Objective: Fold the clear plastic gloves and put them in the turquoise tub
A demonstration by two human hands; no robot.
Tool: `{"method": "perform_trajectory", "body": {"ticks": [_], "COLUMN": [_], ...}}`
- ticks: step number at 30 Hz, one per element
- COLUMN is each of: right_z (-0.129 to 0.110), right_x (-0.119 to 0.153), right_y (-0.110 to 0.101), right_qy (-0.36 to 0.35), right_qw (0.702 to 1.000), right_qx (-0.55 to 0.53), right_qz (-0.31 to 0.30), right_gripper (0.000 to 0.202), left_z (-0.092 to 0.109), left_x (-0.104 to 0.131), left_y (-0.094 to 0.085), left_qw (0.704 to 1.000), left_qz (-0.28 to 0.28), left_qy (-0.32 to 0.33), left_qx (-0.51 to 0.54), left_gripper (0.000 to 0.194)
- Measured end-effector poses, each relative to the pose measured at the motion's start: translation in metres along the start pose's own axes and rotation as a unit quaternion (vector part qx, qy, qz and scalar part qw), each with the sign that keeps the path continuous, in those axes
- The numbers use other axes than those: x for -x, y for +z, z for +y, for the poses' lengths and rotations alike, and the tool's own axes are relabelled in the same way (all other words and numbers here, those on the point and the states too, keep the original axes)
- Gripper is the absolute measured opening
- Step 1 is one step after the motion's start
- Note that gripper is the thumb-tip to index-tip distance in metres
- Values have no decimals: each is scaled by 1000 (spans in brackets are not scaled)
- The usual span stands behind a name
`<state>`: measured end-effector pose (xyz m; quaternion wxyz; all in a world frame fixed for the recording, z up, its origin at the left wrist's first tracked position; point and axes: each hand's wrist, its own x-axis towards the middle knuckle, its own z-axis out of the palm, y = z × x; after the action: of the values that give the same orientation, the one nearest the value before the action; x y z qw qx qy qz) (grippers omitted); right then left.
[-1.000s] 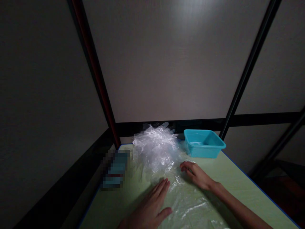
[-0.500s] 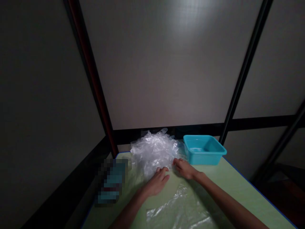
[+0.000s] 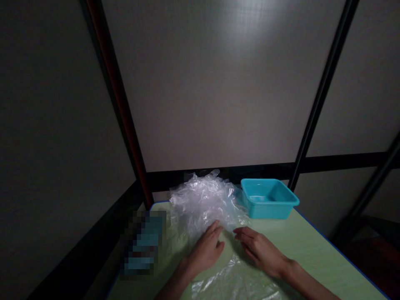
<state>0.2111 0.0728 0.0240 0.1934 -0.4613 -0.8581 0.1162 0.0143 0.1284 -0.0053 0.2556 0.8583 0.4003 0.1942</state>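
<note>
A broad, smooth grey wall panel (image 3: 218,91) with a dull sheen rises behind everything, framed by dark, slanting posts (image 3: 118,100). Below it spreads a pale green, flat table (image 3: 312,254) with a thin blue rim. At its far side sits a loose heap (image 3: 208,200) of thin, clear plastic film, crumpled, shiny and ragged in outline, with finger-like tips poking up at the top. Nearer the person, a flat clear sheet (image 3: 237,283) lies wrinkled on the table. The turquoise basin (image 3: 271,210) is rectangular, glossy and round-cornered, its open mouth facing up.

Both hands are at the heap's near edge. The left hand (image 3: 208,248) has its fingers stretched forward and its thumb apart from them; the right hand (image 3: 262,250) has loosely bent, parted fingers, clamped on nothing that shows.

Bare table lies between the hands, and a wider stretch runs from the right forearm to the blue rim. The basin stands right beside the heap and blocks its right flank; the wall closes off the back. A pixelated item (image 3: 143,243) occupies the table's left edge, its nature hidden.
</note>
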Motion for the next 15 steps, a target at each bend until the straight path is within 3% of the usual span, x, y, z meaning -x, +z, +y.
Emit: {"method": "perform_trajectory", "body": {"ticks": [4, 9, 12, 15], "right_z": [-7, 4, 13, 18], "right_x": [20, 31, 35, 37], "right_y": [8, 28, 40, 48], "right_qy": [1, 28, 34, 31], "right_qw": [999, 998, 998, 997], "right_qx": [-10, 13, 33, 50], "right_qz": [-42, -61, -50, -41], "right_gripper": [39, 44, 47, 49], "left_z": [23, 52, 54, 39], "left_x": [17, 26, 29, 32], "left_y": [0, 3, 12, 33], "left_qw": [998, 983, 977, 978], "left_qz": [-28, -82, -83, -75], "left_qy": [-23, -67, -72, -15], "left_qx": [-44, -150, -183, -196], "left_gripper": [50, 56, 57, 62]}}
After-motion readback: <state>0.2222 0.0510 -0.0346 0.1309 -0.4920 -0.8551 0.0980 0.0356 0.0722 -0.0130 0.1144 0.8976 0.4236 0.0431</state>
